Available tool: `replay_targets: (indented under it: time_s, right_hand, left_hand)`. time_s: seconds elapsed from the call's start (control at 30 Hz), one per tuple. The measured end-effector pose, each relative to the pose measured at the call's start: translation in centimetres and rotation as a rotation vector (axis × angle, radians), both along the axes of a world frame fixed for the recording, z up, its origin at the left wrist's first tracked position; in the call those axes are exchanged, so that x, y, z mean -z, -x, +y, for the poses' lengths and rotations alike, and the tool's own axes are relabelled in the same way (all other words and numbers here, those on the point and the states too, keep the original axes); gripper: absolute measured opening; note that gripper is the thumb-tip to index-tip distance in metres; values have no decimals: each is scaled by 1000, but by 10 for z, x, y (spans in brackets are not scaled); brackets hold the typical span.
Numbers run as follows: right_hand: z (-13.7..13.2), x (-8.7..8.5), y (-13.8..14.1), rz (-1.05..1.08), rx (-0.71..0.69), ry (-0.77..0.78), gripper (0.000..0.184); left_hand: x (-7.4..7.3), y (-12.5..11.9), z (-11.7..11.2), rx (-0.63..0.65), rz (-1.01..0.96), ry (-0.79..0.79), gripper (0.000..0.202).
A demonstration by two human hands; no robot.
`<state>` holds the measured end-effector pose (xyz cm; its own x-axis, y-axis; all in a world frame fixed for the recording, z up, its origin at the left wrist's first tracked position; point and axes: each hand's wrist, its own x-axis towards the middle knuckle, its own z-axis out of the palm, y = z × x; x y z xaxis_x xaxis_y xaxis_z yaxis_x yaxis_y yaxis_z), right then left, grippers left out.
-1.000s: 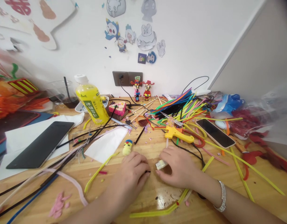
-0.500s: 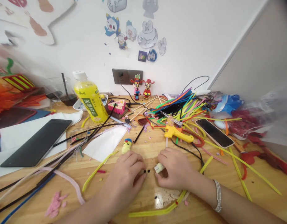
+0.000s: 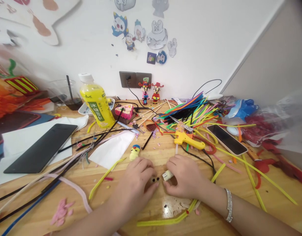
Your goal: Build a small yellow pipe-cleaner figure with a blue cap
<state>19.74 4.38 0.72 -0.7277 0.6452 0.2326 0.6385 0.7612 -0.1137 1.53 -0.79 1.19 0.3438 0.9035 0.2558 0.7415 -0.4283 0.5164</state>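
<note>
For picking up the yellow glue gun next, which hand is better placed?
Probably the right hand: the yellow glue gun lies just beyond it, while the left hand is farther away. The right hand holds a small pale piece, though, and may need to set it down first.

The right hand (image 3: 182, 177) hides part of the pale piece (image 3: 167, 176) it grips. The left hand (image 3: 138, 180) covers the foot of the yellow figurine (image 3: 134, 153), and its palm is out of sight; two black dots (image 3: 158, 179) at its fingertips are too small to identify. The bottom edge crops both forearms (image 3: 97, 209). The bottle (image 3: 98, 105) hides part of the dish (image 3: 83, 110). At the left edge, an orange object (image 3: 3, 106) is blurred and cut off; the clear bag (image 3: 292, 105) is likewise cropped at the right.
</note>
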Motion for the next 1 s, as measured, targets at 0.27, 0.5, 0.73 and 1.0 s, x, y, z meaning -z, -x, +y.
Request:
replay_targets:
  time_s: [0.27,0.5,0.73,1.0]
  right_hand:
    - [-1,0,0,-12,-1,-1,19]
    - [-2,2,0,-13,-6,-17,20]
    - [-2,4,-1,-21,-12,-13,23]
    - [0,4,0,-9,-2,-20,23]
  left_hand:
    - [1,-3,3,23,-4,-22,13]
    - [4,-3,1,15,-32,-32,15]
    - [9,2,4,-2,-122,-5,14]
    - [8,3,4,-25,-156,45,13]
